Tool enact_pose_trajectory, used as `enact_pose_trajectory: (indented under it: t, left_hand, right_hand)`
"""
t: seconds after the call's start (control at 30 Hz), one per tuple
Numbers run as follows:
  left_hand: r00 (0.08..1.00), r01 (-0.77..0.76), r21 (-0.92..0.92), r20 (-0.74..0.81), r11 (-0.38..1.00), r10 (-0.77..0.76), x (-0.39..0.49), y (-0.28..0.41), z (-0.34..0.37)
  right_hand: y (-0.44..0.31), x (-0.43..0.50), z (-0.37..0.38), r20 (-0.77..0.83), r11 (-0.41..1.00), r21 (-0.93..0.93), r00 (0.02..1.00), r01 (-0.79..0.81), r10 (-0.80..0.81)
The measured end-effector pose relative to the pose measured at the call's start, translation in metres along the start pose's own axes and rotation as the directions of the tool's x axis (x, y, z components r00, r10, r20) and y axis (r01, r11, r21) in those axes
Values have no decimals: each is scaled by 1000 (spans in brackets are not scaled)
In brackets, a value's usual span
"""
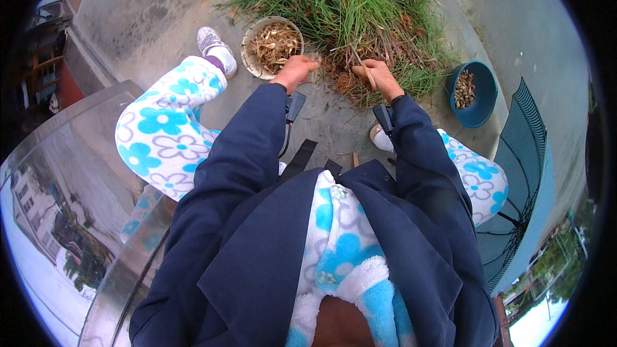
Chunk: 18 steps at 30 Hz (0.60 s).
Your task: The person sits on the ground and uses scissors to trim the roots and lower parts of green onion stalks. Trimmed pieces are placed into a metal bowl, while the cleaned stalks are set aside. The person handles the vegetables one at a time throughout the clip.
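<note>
My left hand [296, 72] is beside the right rim of a whitish bucket [247, 61]. Its fingertips are drawn together near some thin pale fibres, and whether they grip anything cannot be made out. Dry brown roots and pale bulb pieces [274, 44] fill the bucket. In my right hand [381, 78] is a slim knife-like tool [369, 77] with a light-coloured handle, its thin end pointing toward the plants. A large heap of green, grass-like bulb plants [347, 5] lies in front of me. Reddish stems and brown roots [344, 79] show at its near edge, close to both hands.
A blue plastic bowl [484, 101] with small pale bulbs [465, 89] sits right of the heap. An opened blue umbrella [518, 193] rests beside my right knee. At left stands a shiny metal surface [125, 250]. Concrete floor [168, 24] lies underneath.
</note>
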<state>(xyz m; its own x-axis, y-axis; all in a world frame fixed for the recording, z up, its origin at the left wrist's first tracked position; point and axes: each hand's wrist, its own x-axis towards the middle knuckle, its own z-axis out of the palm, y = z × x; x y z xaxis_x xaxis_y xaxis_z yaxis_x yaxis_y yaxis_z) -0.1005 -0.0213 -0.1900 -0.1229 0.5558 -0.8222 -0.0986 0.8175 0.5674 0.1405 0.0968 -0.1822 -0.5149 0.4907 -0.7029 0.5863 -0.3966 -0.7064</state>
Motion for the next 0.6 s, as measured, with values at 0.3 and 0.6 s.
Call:
enact_pose_trajectory:
  t: [0.3, 0.6]
  left_hand:
    - [921, -121, -565, -371, 816, -121, -2, -8, -65]
    - [904, -116, -449, -418, 886, -94, 0, -3, -56]
  right_hand:
    - [-12, 21, 7, 216, 989, 16, 967, -144, 137]
    - [24, 26, -114, -197, 863, 479, 939, -160, 284]
